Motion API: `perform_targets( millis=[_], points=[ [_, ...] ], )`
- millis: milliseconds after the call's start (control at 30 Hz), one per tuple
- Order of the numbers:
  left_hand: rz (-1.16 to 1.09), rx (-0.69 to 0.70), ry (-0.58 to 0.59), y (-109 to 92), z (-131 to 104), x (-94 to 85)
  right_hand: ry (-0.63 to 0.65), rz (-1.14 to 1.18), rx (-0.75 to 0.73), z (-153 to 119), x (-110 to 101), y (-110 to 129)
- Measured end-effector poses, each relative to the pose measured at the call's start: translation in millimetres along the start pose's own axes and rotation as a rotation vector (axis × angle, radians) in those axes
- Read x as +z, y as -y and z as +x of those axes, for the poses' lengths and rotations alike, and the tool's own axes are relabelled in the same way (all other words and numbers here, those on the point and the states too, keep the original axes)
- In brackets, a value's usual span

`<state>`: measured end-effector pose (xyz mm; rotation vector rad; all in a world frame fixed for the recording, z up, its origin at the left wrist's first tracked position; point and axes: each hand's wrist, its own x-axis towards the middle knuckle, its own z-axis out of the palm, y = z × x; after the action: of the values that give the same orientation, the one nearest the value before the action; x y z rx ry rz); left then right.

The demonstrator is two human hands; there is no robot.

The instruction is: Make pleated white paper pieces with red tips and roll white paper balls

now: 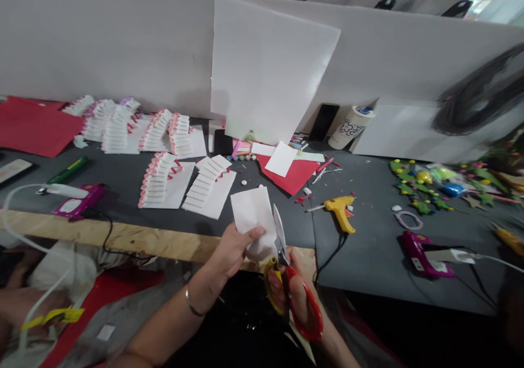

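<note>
My left hand point(235, 248) pinches a white piece of paper point(252, 209), thumb on top, above the table's front edge. My right hand point(301, 291) is wrapped round a pair of scissors point(313, 316) with one red and one yellow handle. The blades point up and away from me, along the right edge of the paper. Whether they touch it I cannot tell. Just beyond lie two white cards point(216, 193) with fanned paper strips. A red sheet point(289, 179) with a small white paper point(280, 159) on it is further back.
A yellow glue gun point(340, 213) lies to the right, its cord running off the front edge. Purple power strips point(79, 201) sit at both sides. A white board point(270, 67), a dark phone point(324, 122) and a paper cup point(351, 128) lean or stand at the back.
</note>
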<state>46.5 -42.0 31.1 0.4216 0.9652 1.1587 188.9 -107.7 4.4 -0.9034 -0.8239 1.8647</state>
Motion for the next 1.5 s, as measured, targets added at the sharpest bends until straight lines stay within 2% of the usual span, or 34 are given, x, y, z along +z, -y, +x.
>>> perform_targets(
  millis=[333, 500, 633, 900, 1133, 1500],
  points=[
    [0.002, -0.005, 0.001, -2, -1, 0.0, -0.094, 0.004, 0.051, 1, 6, 8],
    [0.064, -0.019, 0.034, 1, -2, -2.0, -0.008, -0.029, -0.025, -1, 7, 14],
    [0.115, -0.045, 0.074, 3, -4, -2.7, 0.012, -0.070, -0.051, 0, 4, 14],
    [0.146, -0.027, 0.070, 4, -4, -4.3, -0.032, -0.093, -0.072, 4, 2, 14],
    [0.118, -0.032, 0.049, 5, -5, -1.3, 0.032, -0.065, -0.112, 5, -2, 7],
    [0.098, -0.043, 0.042, 5, -7, -6.3, -0.045, -0.022, -0.043, 5, 3, 8]
  ],
)
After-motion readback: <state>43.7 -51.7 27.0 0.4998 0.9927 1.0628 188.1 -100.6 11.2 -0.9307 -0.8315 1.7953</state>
